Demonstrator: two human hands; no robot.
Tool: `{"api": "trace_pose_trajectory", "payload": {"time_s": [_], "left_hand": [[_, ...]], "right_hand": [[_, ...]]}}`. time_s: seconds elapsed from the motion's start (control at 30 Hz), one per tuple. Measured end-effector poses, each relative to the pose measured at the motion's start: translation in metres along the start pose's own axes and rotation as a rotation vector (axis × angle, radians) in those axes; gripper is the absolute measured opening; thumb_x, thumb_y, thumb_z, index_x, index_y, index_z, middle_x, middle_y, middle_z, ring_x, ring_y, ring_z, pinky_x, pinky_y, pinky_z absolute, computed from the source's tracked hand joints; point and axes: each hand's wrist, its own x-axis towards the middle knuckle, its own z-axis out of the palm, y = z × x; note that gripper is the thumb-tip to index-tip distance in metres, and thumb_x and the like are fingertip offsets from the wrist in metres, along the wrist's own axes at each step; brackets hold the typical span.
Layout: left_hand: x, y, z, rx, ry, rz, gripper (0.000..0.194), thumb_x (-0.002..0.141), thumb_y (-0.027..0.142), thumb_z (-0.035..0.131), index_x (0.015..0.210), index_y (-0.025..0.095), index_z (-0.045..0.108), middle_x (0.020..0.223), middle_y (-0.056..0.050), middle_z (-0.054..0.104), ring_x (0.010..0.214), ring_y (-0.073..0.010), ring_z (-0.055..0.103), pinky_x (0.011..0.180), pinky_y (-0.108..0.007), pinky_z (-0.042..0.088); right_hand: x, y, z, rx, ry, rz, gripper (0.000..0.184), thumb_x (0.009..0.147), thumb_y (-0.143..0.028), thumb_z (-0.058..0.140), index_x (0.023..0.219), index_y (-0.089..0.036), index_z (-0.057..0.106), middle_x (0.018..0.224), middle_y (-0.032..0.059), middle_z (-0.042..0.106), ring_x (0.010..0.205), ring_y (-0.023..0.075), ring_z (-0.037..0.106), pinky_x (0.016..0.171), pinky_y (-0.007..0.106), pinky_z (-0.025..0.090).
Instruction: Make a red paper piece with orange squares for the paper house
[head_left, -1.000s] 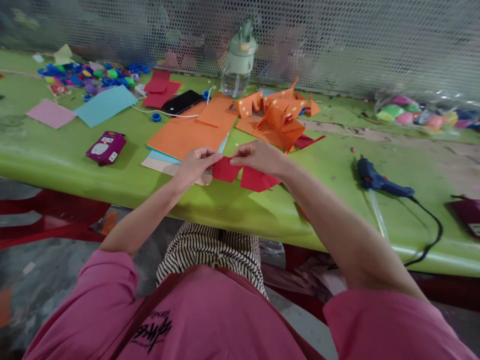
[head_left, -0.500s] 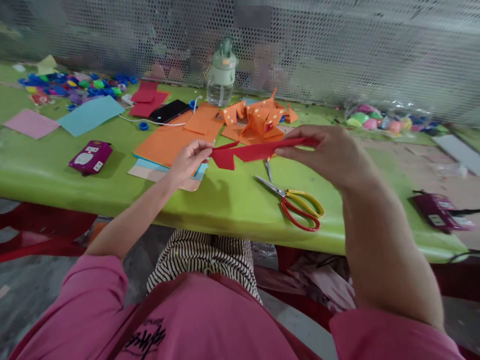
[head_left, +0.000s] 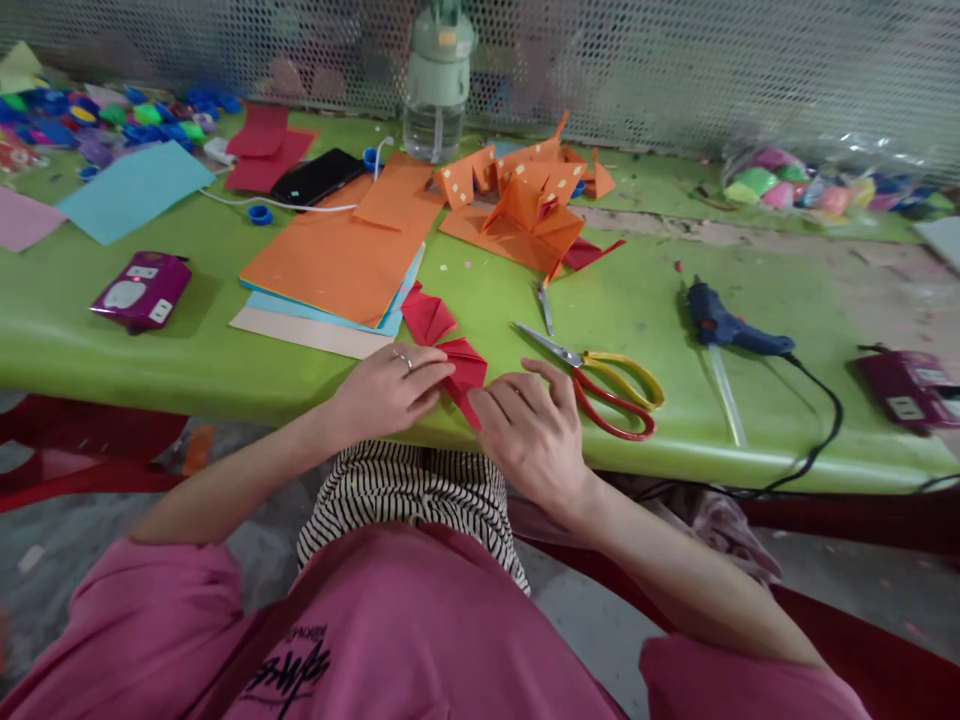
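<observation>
A piece of folded red paper (head_left: 466, 362) lies at the table's front edge, with pleated creases and a narrow lower end. My left hand (head_left: 394, 388) is closed on its left side, the fingertips pressed on the middle of the paper. Curled around the narrow lower end, my right hand (head_left: 534, 428) grips it with bent fingers; the thumb is mostly hidden. Just right of that hand lie scissors (head_left: 581, 360) with one yellow and one red handle, blades toward the upper left. Behind the paper rests a stack of orange sheets (head_left: 330, 262).
Folded orange paper pieces (head_left: 525, 205) sit at the back, near a water bottle (head_left: 437, 90). A blue glue gun (head_left: 731, 325) with a cord lies right. Purple power strips (head_left: 142, 290) stand at both sides. A black phone (head_left: 319, 178) and several colourful caps (head_left: 142, 115) lie left.
Both hands have come down toward me with the red paper, from above the table to its front edge. The right hand has moved left, uncovering the glue gun.
</observation>
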Motion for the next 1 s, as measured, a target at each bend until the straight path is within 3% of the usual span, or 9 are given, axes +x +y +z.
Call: {"api": "trace_pose_trajectory", "payload": {"time_s": [0.13, 0.23, 0.4, 0.53, 0.6, 0.77, 1.0], "left_hand": [[-0.011, 0.004, -0.003, 0.015, 0.028, 0.048, 0.029, 0.096, 0.013, 0.053, 0.123, 0.018, 0.059, 0.116, -0.009, 0.075, 0.105, -0.0191, 0.072, 0.088, -0.033, 0.060], [-0.015, 0.004, -0.005, 0.022, 0.004, 0.042, 0.025, 0.095, 0.008, 0.053, 0.117, 0.015, 0.061, 0.123, -0.011, 0.072, 0.111, -0.0181, 0.069, 0.094, -0.031, 0.058], [-0.018, 0.005, -0.009, 0.097, -0.070, 0.081, 0.020, 0.093, 0.013, 0.059, 0.112, 0.016, 0.066, 0.112, -0.007, 0.075, 0.097, -0.0200, 0.072, 0.086, -0.035, 0.058], [-0.023, 0.010, -0.011, 0.094, -0.062, 0.102, 0.020, 0.093, 0.011, 0.059, 0.112, 0.013, 0.066, 0.112, -0.006, 0.076, 0.098, -0.0191, 0.071, 0.088, -0.036, 0.056], [-0.024, 0.013, -0.012, 0.060, -0.042, 0.049, 0.016, 0.093, 0.011, 0.058, 0.106, 0.015, 0.068, 0.112, -0.005, 0.076, 0.098, -0.0185, 0.070, 0.089, -0.036, 0.054], [-0.016, 0.015, -0.011, -0.130, -0.081, -0.265, 0.011, 0.095, 0.023, 0.059, 0.092, 0.018, 0.068, 0.101, -0.004, 0.077, 0.091, -0.0188, 0.068, 0.086, -0.037, 0.052], [-0.001, 0.014, -0.015, -0.174, -0.143, -0.462, 0.013, 0.092, 0.025, 0.061, 0.083, 0.016, 0.066, 0.095, -0.006, 0.069, 0.092, -0.0204, 0.063, 0.091, -0.040, 0.049]], "right_hand": [[0.000, 0.007, 0.006, 0.110, 0.007, -0.034, 0.015, 0.094, -0.020, 0.057, 0.100, -0.026, 0.069, 0.088, 0.0025, 0.074, 0.089, 0.0213, 0.060, 0.099, 0.042, 0.043], [-0.001, 0.018, 0.015, 0.141, 0.067, 0.004, 0.023, 0.092, -0.028, 0.063, 0.114, -0.022, 0.068, 0.103, 0.0066, 0.075, 0.099, 0.0234, 0.061, 0.099, 0.044, 0.044], [-0.010, 0.028, 0.028, 0.124, 0.046, -0.063, 0.016, 0.096, -0.026, 0.059, 0.108, -0.026, 0.071, 0.104, 0.0007, 0.077, 0.097, 0.0190, 0.065, 0.109, 0.045, 0.036], [-0.015, 0.028, 0.030, 0.171, 0.034, -0.069, 0.021, 0.094, -0.027, 0.062, 0.113, -0.024, 0.070, 0.105, 0.0035, 0.077, 0.098, 0.0209, 0.066, 0.106, 0.045, 0.039], [-0.015, 0.030, 0.029, 0.226, 0.013, -0.053, 0.026, 0.093, -0.029, 0.065, 0.117, -0.021, 0.068, 0.105, 0.0058, 0.076, 0.099, 0.0224, 0.065, 0.104, 0.045, 0.042], [-0.015, 0.037, 0.033, 0.344, -0.039, 0.045, 0.036, 0.090, -0.040, 0.067, 0.117, -0.016, 0.068, 0.106, 0.0112, 0.073, 0.096, 0.0258, 0.063, 0.088, 0.043, 0.050], [-0.013, 0.041, 0.036, 0.518, -0.017, 0.173, 0.018, 0.092, -0.030, 0.066, 0.101, -0.018, 0.074, 0.098, 0.0093, 0.071, 0.090, 0.0223, 0.063, 0.083, 0.039, 0.051]]}}
